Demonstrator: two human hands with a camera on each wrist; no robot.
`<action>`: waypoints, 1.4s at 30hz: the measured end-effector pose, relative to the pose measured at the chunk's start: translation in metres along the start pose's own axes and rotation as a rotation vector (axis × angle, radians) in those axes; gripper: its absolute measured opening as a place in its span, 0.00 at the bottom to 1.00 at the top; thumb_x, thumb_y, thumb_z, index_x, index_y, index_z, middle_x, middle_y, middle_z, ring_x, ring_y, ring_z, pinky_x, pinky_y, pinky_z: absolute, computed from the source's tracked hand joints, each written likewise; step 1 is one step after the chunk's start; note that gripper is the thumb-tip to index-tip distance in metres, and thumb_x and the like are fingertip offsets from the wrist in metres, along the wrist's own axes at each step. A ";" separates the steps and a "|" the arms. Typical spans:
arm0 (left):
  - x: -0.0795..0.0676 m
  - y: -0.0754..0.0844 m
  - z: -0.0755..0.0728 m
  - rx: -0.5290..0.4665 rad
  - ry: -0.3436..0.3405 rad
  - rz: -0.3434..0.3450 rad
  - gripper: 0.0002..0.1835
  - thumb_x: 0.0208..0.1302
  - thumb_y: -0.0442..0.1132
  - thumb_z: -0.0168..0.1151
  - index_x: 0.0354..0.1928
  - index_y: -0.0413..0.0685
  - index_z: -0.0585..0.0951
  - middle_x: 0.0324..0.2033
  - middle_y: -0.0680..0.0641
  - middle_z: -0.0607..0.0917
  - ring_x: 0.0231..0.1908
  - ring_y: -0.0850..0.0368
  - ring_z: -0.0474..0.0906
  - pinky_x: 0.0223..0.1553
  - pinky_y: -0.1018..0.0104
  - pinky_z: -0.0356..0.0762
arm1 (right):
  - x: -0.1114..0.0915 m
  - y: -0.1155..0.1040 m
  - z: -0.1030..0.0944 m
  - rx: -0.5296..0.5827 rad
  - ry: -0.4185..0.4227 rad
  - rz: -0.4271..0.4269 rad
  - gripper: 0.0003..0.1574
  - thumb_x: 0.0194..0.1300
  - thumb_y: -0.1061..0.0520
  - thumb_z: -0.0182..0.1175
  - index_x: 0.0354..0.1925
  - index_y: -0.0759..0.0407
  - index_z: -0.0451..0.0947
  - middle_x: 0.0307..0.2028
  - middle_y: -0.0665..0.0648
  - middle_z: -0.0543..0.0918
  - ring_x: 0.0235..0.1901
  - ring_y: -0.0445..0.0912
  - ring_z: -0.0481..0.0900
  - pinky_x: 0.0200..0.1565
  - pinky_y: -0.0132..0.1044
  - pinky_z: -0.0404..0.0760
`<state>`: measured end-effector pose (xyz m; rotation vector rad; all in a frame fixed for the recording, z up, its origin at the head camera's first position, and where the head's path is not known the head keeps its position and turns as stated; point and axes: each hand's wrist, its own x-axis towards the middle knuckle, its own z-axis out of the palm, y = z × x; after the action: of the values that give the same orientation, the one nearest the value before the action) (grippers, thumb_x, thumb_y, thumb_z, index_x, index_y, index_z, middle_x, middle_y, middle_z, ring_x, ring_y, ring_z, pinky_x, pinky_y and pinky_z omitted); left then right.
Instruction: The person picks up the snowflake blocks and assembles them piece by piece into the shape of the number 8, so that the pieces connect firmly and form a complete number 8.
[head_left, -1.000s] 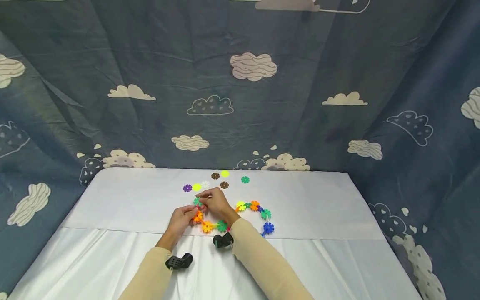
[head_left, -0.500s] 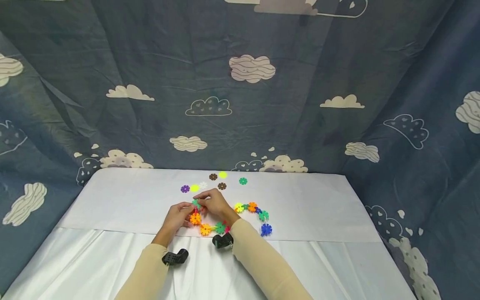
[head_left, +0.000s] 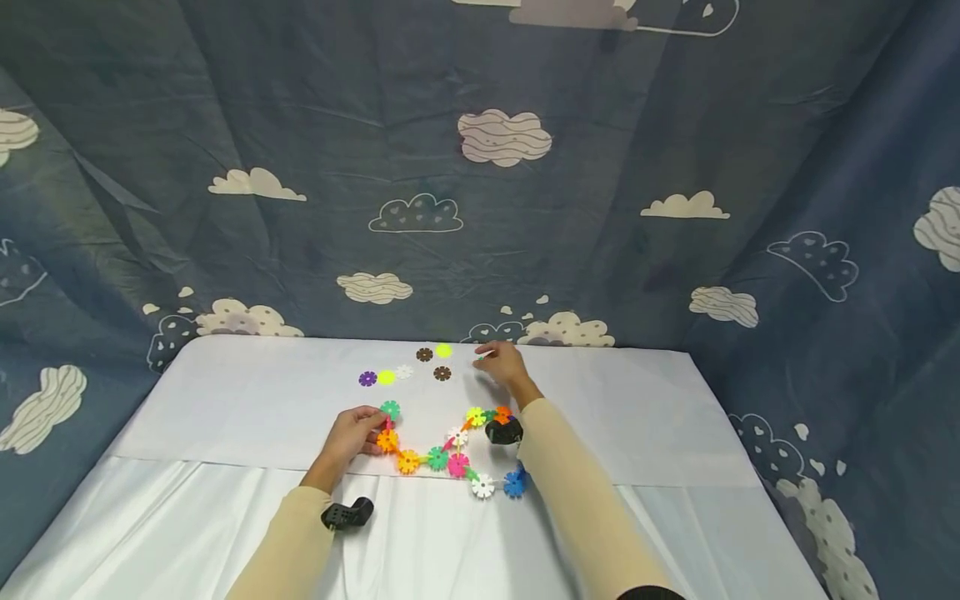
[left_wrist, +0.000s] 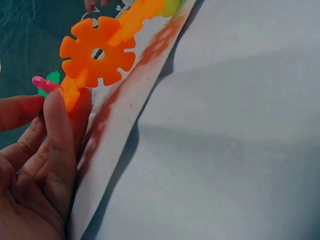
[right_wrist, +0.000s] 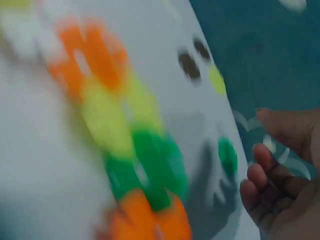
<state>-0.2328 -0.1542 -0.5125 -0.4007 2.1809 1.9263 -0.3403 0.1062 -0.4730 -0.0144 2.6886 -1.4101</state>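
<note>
A chain of linked plastic snowflake discs curves over the white cloth, with a pink disc [head_left: 458, 465] and a white disc [head_left: 483, 487] in its middle. My left hand [head_left: 352, 437] pinches its left end between thumb and finger, near an orange disc [left_wrist: 97, 52]; a pink disc [left_wrist: 45, 84] shows at the fingertips. A teal disc [head_left: 390, 409] tops that end. My right hand [head_left: 501, 364] is over the far part of the table, fingers apart and nothing between them. Close by its fingertips lies a loose green disc [right_wrist: 228, 156].
Loose discs lie left of the right hand: brown [head_left: 442, 374], yellow [head_left: 444, 351], white [head_left: 404, 372] and purple [head_left: 367, 379]. A dark cloud-print curtain [head_left: 525, 250] hangs behind the table's far edge. The chain's right side passes under the right wrist.
My right hand has left the chain's left end and moved right and away, to the loose green disc. The left hand stays at the chain.
</note>
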 end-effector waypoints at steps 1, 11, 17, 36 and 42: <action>0.000 0.001 0.000 0.005 0.001 0.003 0.13 0.71 0.39 0.55 0.46 0.32 0.77 0.33 0.46 0.80 0.23 0.62 0.73 0.24 0.70 0.80 | 0.003 0.005 -0.006 -0.032 0.002 0.026 0.20 0.60 0.61 0.66 0.52 0.64 0.80 0.47 0.64 0.81 0.43 0.54 0.79 0.41 0.41 0.78; -0.002 0.000 0.002 0.054 0.016 -0.022 0.16 0.70 0.39 0.55 0.54 0.36 0.75 0.36 0.45 0.82 0.22 0.61 0.73 0.22 0.71 0.78 | 0.018 0.026 -0.014 -0.336 -0.187 0.042 0.32 0.63 0.56 0.64 0.65 0.54 0.71 0.59 0.64 0.74 0.52 0.55 0.74 0.61 0.50 0.70; -0.003 0.000 0.001 0.055 0.029 0.003 0.15 0.70 0.39 0.55 0.54 0.37 0.75 0.36 0.44 0.82 0.22 0.61 0.72 0.22 0.70 0.78 | 0.016 0.023 -0.010 -0.399 -0.177 0.000 0.18 0.62 0.59 0.65 0.51 0.55 0.76 0.48 0.62 0.75 0.46 0.53 0.72 0.55 0.47 0.72; -0.003 -0.001 0.004 0.066 0.047 -0.016 0.13 0.72 0.41 0.53 0.48 0.37 0.77 0.33 0.45 0.81 0.22 0.60 0.70 0.22 0.72 0.74 | -0.015 -0.005 0.013 0.132 -0.266 -0.155 0.09 0.57 0.73 0.64 0.38 0.70 0.79 0.27 0.60 0.81 0.22 0.50 0.82 0.30 0.41 0.84; -0.002 0.000 0.005 0.047 0.048 -0.013 0.13 0.71 0.41 0.54 0.47 0.37 0.77 0.32 0.46 0.81 0.21 0.62 0.70 0.20 0.73 0.74 | -0.028 -0.023 0.045 0.208 -0.370 -0.194 0.07 0.57 0.74 0.64 0.36 0.71 0.80 0.28 0.57 0.79 0.25 0.47 0.83 0.35 0.42 0.85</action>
<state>-0.2309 -0.1491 -0.5128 -0.4569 2.2430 1.8743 -0.3095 0.0580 -0.4765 -0.4815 2.2807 -1.5533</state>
